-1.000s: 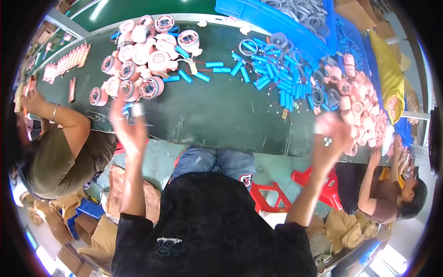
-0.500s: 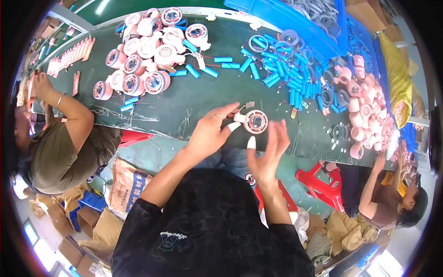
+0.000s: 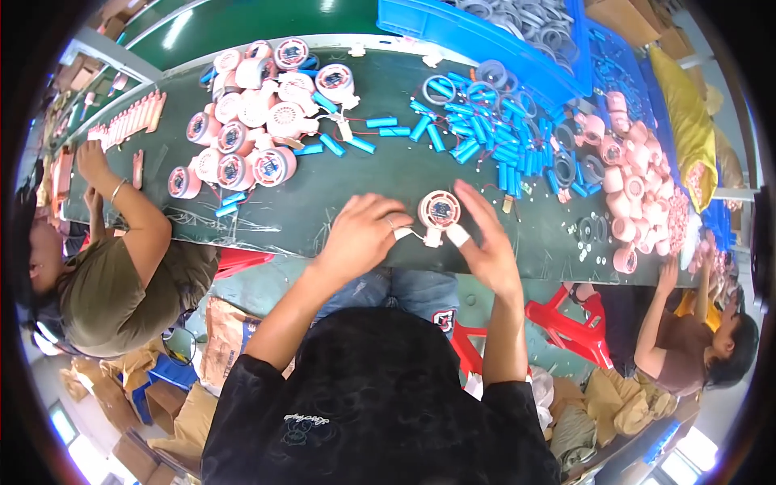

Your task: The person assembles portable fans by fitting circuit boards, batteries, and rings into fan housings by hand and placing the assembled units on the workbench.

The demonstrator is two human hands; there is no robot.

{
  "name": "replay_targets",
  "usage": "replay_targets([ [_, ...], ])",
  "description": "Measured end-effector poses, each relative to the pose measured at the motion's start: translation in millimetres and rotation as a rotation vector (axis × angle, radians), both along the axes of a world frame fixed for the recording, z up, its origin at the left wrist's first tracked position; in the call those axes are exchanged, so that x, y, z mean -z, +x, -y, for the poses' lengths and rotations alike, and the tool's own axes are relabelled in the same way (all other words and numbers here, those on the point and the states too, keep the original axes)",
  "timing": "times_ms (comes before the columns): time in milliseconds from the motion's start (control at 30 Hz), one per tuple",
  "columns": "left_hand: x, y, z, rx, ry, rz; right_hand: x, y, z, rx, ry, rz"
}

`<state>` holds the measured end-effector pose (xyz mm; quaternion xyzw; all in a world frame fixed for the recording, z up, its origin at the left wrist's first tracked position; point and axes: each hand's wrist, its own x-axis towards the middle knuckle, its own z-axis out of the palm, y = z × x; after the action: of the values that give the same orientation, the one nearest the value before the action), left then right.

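In front of me on the green table lies a round pink fan housing, its open face up with a dark circuit board inside a slotted ring. Its short pink neck points toward me. My left hand is left of it, thumb and fingers pinched at the end of a thin pale wire that runs to the neck. My right hand curves around the housing's right side, fingers apart, with the thumb close to the lower right rim; whether it touches is hard to tell. Both thumbs wear white covers.
Pink fan housings are piled at the back left. Blue cylindrical batteries lie scattered behind my right hand, before a blue crate of grey rings. More pink housings are heaped at right. Co-workers sit on both sides; a red stool stands right.
The fan housing has turned so its neck points toward me instead of left. My left hand has shifted left and down off the neck; my right hand has come in beside the housing.
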<state>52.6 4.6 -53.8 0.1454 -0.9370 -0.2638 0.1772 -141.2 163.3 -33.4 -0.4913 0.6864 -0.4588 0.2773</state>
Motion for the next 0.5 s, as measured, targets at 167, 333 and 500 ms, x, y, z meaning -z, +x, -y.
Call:
replay_targets([
  [167, -9.3, 5.1, -19.7, -0.079, 0.210, 0.039, -4.5, -8.2, -17.5, 0.323, -0.057, 0.041],
  [333, -7.6, -2.9, -30.4, -0.116, 0.614, 0.035, -37.1, -11.2, 29.6, 0.212, 0.020, -0.209],
  [500, -1.0, -5.7, -28.0, -0.142, 0.605, 0.114, -19.6, 16.4, 125.6, -0.062, -0.006, -0.543],
])
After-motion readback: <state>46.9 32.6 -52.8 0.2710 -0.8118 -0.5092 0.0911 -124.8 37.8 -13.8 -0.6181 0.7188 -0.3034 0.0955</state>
